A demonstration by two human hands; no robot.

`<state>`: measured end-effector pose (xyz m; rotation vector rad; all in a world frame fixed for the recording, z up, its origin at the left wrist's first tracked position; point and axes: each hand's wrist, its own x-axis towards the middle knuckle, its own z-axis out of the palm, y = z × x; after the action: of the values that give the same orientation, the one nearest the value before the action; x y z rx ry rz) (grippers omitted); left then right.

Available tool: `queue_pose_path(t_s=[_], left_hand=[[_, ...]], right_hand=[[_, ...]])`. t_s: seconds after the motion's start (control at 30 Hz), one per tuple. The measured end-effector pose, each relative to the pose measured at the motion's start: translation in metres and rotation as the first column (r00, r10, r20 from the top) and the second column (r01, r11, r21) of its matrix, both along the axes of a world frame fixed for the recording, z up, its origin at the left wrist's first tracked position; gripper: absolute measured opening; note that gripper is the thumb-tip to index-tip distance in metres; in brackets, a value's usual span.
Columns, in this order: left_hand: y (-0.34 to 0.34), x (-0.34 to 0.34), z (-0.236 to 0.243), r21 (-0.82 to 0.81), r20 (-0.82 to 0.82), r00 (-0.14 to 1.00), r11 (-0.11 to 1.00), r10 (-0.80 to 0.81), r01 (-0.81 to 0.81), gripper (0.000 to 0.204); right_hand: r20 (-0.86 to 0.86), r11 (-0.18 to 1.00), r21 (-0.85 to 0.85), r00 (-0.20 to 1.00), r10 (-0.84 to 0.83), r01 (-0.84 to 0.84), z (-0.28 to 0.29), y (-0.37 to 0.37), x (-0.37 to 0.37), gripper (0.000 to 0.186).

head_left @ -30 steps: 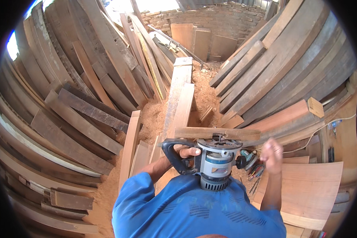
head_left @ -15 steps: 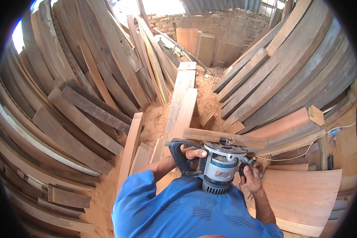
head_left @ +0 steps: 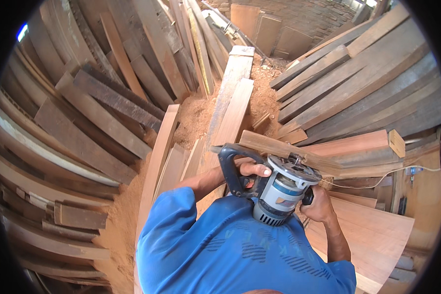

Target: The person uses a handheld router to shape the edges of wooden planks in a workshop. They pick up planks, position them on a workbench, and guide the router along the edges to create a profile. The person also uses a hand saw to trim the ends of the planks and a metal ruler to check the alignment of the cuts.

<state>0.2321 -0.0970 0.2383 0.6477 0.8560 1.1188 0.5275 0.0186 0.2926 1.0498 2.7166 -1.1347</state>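
Observation:
A grey and black router (head_left: 281, 196) is held up against the front of my blue shirt, its round base plate (head_left: 299, 169) turned upward with a bit standing out of its middle. My left hand (head_left: 250, 169) is closed through the black loop handle, thumb lying along the body. On the other side, my right hand (head_left: 320, 204) wraps round the black side knob (head_left: 308, 197); some of its fingers are hidden behind the tool. Just beyond the base plate lies a narrow wooden board (head_left: 267, 142), crosswise.
Ahead, a long plank (head_left: 235, 105) rests on a sawdust-strewn bench beam (head_left: 238, 63). Rough boards (head_left: 103, 100) lean in stacks on the left, and more timber (head_left: 357, 83) on the right. A pale cord (head_left: 377, 183) runs at the right, above a wide panel (head_left: 377, 220). Sawdust (head_left: 115, 220) covers the floor.
The view has tilted downward. My right hand has closed on the router's side knob; the small greenish part it was at beside the base is no longer visible. The router now leans more to the right.

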Motion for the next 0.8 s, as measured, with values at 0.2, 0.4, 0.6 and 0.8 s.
queue_pose_path(t_s=[0.2,0.4,0.6,0.8], left_hand=[[-0.006,0.004,0.001,-0.011,-0.086,0.996,1.0,-0.017,0.016,0.055],[-0.001,0.002,0.01,0.041,-0.126,0.99,0.997,-0.062,0.067,0.054],[0.007,0.003,0.011,0.184,-0.037,0.993,0.976,-0.113,0.118,0.059],[0.008,0.003,0.004,0.114,-0.026,0.99,0.984,-0.138,0.14,0.061]], right_hand=[[-0.051,0.85,0.523,0.994,0.093,-0.053,-0.004,-0.022,-0.007,0.054],[0.032,0.947,0.321,0.999,0.022,-0.031,-0.018,-0.013,-0.007,0.039],[0.059,0.99,0.018,0.988,0.141,-0.142,0.0,0.008,-0.006,0.046],[-0.066,0.822,0.566,0.99,0.122,-0.064,-0.007,-0.021,0.0,0.044]])
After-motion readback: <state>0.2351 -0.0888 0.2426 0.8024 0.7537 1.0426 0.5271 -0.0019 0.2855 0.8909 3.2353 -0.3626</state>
